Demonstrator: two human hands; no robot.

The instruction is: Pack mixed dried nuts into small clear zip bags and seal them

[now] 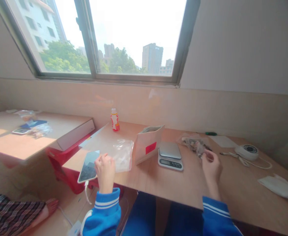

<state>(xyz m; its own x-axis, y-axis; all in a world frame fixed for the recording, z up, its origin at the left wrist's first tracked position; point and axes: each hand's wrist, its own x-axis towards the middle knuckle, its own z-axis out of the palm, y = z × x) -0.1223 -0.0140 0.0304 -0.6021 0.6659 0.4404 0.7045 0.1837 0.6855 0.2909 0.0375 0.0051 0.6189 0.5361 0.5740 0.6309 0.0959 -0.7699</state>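
Observation:
My left hand (105, 170) is raised with curled fingers beside a tablet (87, 168) that has a white cable plugged in; what its fingers hold, if anything, is too small to make out. At the right, my right hand (211, 165) pinches the near edge of a clear plastic bag (195, 143) with dark and pale contents. Between the hands stand an open paper pouch (147, 144) with a red label and a digital scale (170, 155) with a bare metal plate. A flat clear zip bag (124, 155) lies left of the pouch.
A red and white bottle (115, 120) stands at the table's back. To the right are a white camera (247, 151) with its cable, white paper (222, 141), a green object (211, 133) and a white cloth (279, 186). Another person's leg and hand (52, 206) show lower left.

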